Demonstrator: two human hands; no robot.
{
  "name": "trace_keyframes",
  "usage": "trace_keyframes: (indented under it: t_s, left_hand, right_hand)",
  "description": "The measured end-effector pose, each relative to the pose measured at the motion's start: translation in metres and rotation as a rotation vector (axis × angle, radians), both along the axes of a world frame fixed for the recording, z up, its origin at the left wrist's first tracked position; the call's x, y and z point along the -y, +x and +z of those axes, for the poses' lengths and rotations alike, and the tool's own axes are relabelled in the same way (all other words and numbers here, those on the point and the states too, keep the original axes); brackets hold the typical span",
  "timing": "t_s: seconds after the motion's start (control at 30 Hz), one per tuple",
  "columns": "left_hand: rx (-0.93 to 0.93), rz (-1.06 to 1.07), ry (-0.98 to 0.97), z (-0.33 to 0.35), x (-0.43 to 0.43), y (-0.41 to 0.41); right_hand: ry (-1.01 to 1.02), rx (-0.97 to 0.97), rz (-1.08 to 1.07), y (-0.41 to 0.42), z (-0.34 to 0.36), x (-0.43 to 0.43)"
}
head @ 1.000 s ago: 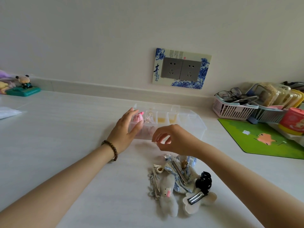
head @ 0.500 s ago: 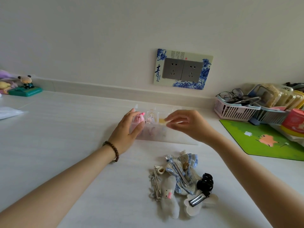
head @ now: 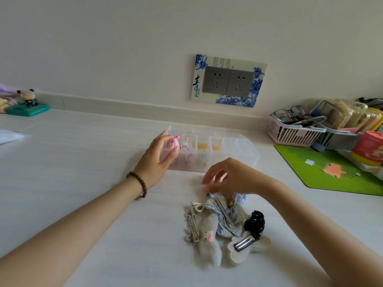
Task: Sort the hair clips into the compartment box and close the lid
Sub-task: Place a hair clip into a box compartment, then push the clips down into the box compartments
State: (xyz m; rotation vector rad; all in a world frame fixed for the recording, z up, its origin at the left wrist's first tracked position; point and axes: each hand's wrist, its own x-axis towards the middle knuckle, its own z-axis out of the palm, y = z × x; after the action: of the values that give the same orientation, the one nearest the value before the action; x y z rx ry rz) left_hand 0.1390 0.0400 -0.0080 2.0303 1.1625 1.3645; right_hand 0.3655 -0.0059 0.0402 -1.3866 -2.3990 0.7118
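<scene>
Clear compartment box [head: 234, 151] lies open; hair clips [head: 223, 226] piled just before it.

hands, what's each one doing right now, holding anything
Left hand: open, resting against the clear plastic compartment box.
Right hand: fingers curled above the clip pile, apparently empty.

I read this as a home: decorated wall socket [head: 229, 80], toy figurine [head: 28, 97], baskets [head: 294, 131] with spectacles, cartoon mat [head: 331, 168].
</scene>
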Motion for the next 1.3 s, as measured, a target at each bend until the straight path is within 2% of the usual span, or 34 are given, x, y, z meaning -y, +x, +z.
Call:
trace_keyframes:
  t_s: [0.2, 0.47, 0.57, 0.67, 0.73, 0.8, 0.9, 1.0, 1.1, 1.23, 1.3]
  left_hand:
    - [0.019, -0.007, -0.001, 0.0, 0.001, 0.001]
    - [-0.007, -0.015, -0.015, 0.001, 0.002, -0.001]
    - [0.001, -0.025, 0.004, 0.001, 0.001, 0.0]
    - [0.02, -0.04, 0.029, 0.001, 0.001, 0.0]
    - [0.032, -0.037, 0.024, 0.002, 0.003, -0.001]
    - [0.033, -0.036, 0.009, 0.003, 0.005, -0.001]
    - [0.027, -0.031, -0.003, 0.004, 0.005, 0.001]
    - [0.028, -0.028, 0.001, 0.002, 0.002, -0.001]
    - [0.027, -0.047, 0.015, -0.001, -0.001, -0.001]
    - [0.027, -0.036, 0.029, -0.003, -0.004, -0.001]
    - [0.028, -0.042, 0.048, -0.002, -0.002, -0.001]
  right_hand:
    - [-0.07, -0.132, -0.035, -0.005, -0.005, -0.002]
    - [0.017, -0.265, -0.029, -0.012, -0.009, -0.001]
    - [0.03, -0.404, -0.039, -0.014, -0.001, 0.001]
    - [0.023, -0.645, -0.094, -0.015, 0.023, -0.008]
    - [0.098, -0.708, -0.157, -0.014, 0.041, -0.021]
    - [0.196, -0.586, -0.22, -0.016, 0.052, -0.032]
    - [0.193, -0.395, -0.225, -0.015, 0.05, -0.036]
    - [0.191, -0.43, -0.223, -0.003, 0.048, -0.026]
    - [0.097, -0.433, -0.213, 0.016, 0.042, -0.006]
    - [0.125, -0.102, -0.24, 0.032, 0.021, 0.013]
    - [0.089, -0.069, -0.264, 0.034, 0.013, 0.014]
